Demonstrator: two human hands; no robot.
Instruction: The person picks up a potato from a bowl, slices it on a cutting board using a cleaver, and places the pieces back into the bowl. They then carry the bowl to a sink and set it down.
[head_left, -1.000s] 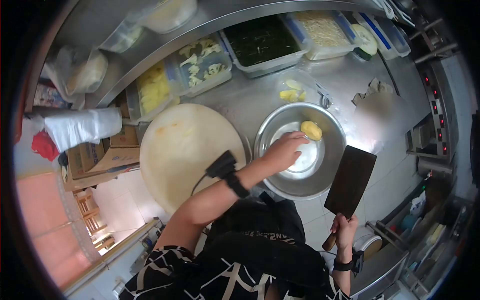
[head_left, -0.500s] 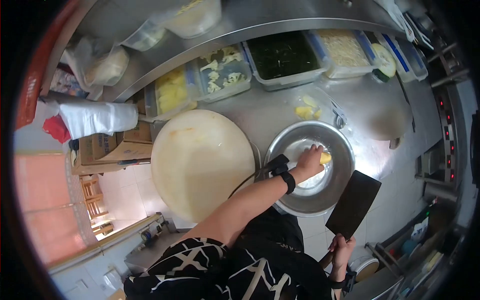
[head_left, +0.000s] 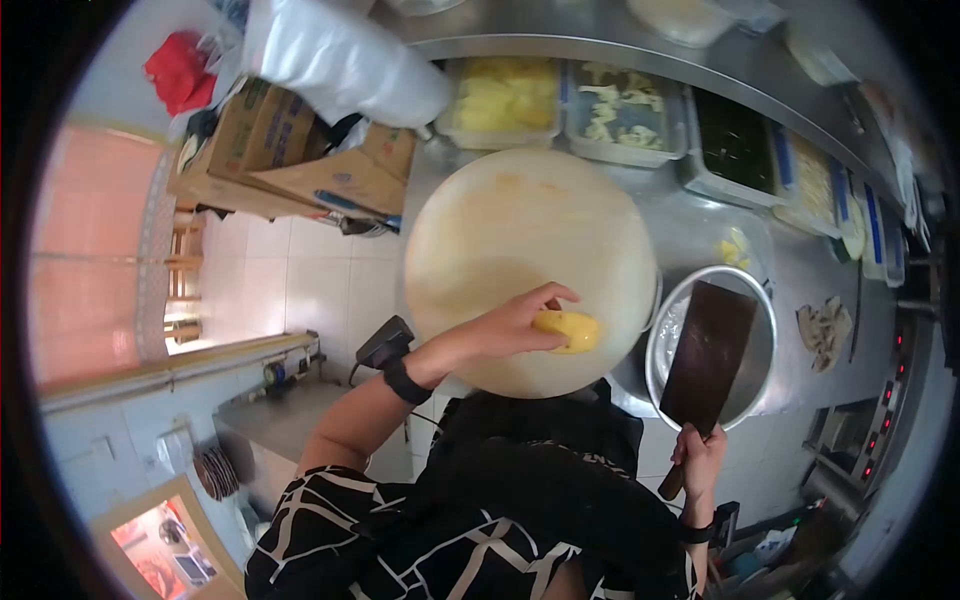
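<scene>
My left hand (head_left: 517, 326) is closed around one end of a peeled yellow potato (head_left: 572, 332), low over the near part of the round cutting board (head_left: 500, 235). With my right hand (head_left: 700, 456) I grip a dark, broad-bladed cleaver (head_left: 712, 352) by its handle. The blade points away from me and overlaps the metal bowl (head_left: 765, 350) in this view, hiding part of its inside.
Behind the board stand plastic tubs of yellow pieces (head_left: 503, 100) and cauliflower (head_left: 625, 115), with a dark-filled tub (head_left: 735, 145) farther right. Yellow scraps (head_left: 735, 247) and a crumpled cloth (head_left: 824, 332) lie on the steel counter. Cardboard boxes (head_left: 290, 165) are at left.
My left hand has lifted the potato out of the metal bowl and brought it left over the board. The cleaver stays in my right hand. The view has swung left.
</scene>
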